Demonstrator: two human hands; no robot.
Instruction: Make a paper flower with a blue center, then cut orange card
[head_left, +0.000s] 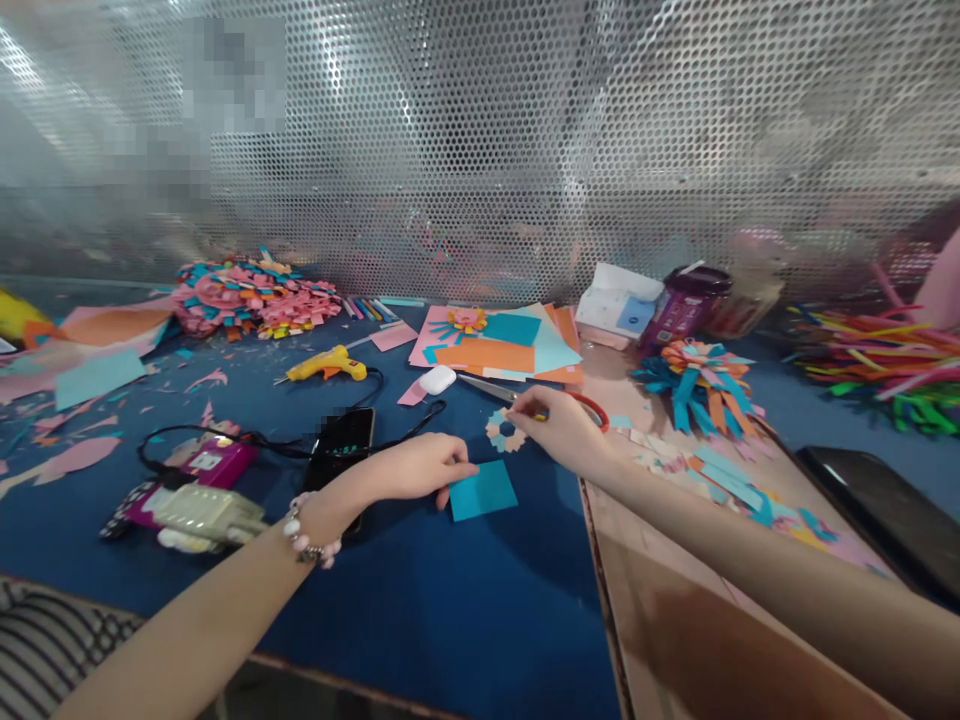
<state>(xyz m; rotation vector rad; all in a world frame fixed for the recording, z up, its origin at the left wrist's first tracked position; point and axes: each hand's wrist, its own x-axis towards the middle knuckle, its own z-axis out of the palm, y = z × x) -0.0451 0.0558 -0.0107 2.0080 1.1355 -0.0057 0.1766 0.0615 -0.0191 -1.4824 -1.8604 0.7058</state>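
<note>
Between thumb and fingers, my left hand (427,465) pinches the left edge of a blue paper square (484,490), just over the blue table. My right hand (555,420) is closed at the fingertips on the right side of a small paper ring (498,432) with a notched, petal-like edge in cream and pale blue. The ring is a little above and right of the square. Scissors (491,387) with red-orange handles lie behind my right hand, which covers part of them. A white rounded case (438,379) sits by the scissor tips.
A yellow glue gun (326,365) and a black phone (341,440) with cables lie left. Coloured paper sheets (487,358) are stacked behind. Paper-strip flowers (697,385), scraps and a dark case (877,510) are right. A perforated metal panel (480,150) closes the back.
</note>
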